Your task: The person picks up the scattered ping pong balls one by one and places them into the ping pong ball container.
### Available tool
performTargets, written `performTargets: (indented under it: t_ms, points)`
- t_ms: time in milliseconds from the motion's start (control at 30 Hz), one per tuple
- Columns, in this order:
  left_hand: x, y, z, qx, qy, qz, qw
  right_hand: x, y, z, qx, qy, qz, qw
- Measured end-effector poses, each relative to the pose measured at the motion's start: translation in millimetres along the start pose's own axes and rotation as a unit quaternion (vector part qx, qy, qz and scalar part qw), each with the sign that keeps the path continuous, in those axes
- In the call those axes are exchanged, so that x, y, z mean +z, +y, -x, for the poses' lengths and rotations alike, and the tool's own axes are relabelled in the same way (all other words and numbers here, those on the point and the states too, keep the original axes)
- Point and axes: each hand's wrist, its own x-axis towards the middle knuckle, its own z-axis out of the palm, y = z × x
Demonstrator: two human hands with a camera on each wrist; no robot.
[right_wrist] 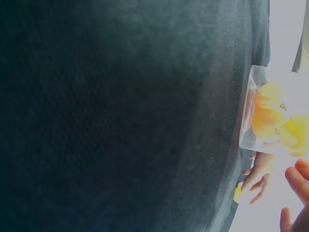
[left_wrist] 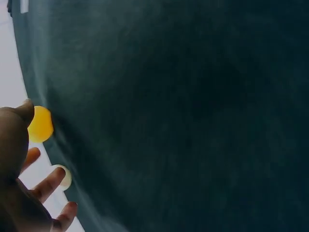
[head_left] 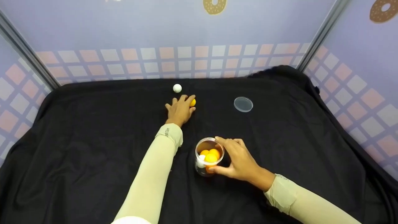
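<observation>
My left hand [head_left: 180,110] reaches over the black cloth, its thumb and index finger on either side of an orange ping-pong ball [head_left: 193,102]; the other fingers are spread. In the left wrist view the thumb lies against this ball [left_wrist: 41,124]. A white ping-pong ball [head_left: 177,88] lies just beyond the fingertips. My right hand [head_left: 238,158] grips a clear round jar [head_left: 199,169] near its rim, thumb in front and fingers behind. Several orange balls [head_left: 211,157] and a white one [head_left: 201,158] show inside the lidless jar, which stands nearly upright.
A clear round lid [head_left: 243,104] lies on the black cloth [head_left: 102,140] to the right, beyond the jar. Patterned panels [head_left: 155,31] close off the back and both sides. At the right, the cloth is bunched along its edge [head_left: 279,71].
</observation>
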Motion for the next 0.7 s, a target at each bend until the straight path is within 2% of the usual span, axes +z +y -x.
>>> performTargets:
  t_ms: [67,267,433,567,700]
  points:
    - [2.2,-0.6,-1.9,0.002,0.000,-0.007,1.0000,0,-1,-1.0,-0.003,0.000,0.001,1.0000]
    - [1.9,-0.4,-4.9,0.014,0.029,-0.028,0.9991,1,-2,-2.4,-0.011,0.005,0.007,0.9999]
    - [0.2,-1.1,-3.8,0.020,0.030,-0.032,0.9988,0,-1,-1.1,-0.008,0.010,0.006,0.9999]
    - [-4.7,-0.5,-0.7,0.030,0.036,-0.035,0.9983,0,0,0.0,-0.008,0.010,0.007,0.9999]
    - [-15.4,5.6,5.7,0.061,0.052,-0.035,0.9962,0,2,1.4,-0.009,0.010,0.007,0.9999]
